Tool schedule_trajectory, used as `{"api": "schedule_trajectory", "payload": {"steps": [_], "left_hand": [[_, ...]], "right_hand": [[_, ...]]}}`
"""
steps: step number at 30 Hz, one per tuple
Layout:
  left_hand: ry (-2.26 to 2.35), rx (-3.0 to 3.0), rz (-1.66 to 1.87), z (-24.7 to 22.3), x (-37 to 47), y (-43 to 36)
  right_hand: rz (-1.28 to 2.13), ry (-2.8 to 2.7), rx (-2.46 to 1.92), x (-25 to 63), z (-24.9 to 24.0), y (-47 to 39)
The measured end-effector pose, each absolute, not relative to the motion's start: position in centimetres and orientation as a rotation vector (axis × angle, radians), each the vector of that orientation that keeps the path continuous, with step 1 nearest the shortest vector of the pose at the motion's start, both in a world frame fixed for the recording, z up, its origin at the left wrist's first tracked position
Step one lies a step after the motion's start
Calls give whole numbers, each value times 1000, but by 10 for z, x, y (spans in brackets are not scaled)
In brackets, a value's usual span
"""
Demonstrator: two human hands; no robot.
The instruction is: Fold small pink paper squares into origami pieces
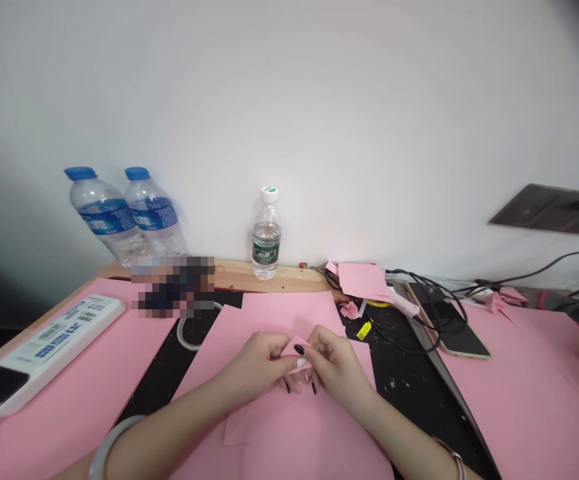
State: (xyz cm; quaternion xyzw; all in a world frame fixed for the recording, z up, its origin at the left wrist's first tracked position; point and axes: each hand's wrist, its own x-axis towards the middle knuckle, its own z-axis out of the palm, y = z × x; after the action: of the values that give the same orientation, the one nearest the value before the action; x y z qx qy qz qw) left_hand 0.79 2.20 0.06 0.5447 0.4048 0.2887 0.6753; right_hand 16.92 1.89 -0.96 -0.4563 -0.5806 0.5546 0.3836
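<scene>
My left hand (259, 363) and my right hand (334, 363) meet over the middle of the table. Between their fingertips they pinch a small folded piece of pink paper (296, 347), held just above a large pink sheet (289, 427). Both hands have dark-painted nails. A pale bangle (106, 447) sits on my left wrist and a thin bracelet (456, 460) on my right.
Two blue-capped water bottles (129, 213) and a small white-capped bottle (266, 237) stand by the wall. A white power strip (44, 347) lies left. Pink paper scraps (364, 280), cables (419, 287) and a phone (452, 327) lie right. A tape ring (186, 330) lies behind.
</scene>
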Motion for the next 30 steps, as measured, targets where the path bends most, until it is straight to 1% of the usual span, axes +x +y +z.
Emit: {"api": "schedule_trajectory", "payload": {"steps": [4, 9, 13, 20, 22, 27, 30], "left_hand": [[902, 1189, 637, -1, 8, 22], [976, 1139, 649, -4, 6, 22], [944, 1140, 679, -6, 5, 23], [946, 1204, 750, -7, 4, 21], [988, 1232, 802, -6, 4, 22], [1116, 1233, 898, -3, 4, 23], [1165, 1328, 879, -3, 4, 20]], "right_hand": [[1375, -1438, -1182, 169, -8, 18], [1448, -1371, -1169, 169, -11, 21], [1459, -1340, -1154, 171, -12, 24], [1471, -1440, -1123, 171, -13, 23], [1382, -1480, -1123, 172, -13, 23], [828, -1669, -1166, 176, -9, 21], [795, -1866, -1135, 176, -5, 17]]}}
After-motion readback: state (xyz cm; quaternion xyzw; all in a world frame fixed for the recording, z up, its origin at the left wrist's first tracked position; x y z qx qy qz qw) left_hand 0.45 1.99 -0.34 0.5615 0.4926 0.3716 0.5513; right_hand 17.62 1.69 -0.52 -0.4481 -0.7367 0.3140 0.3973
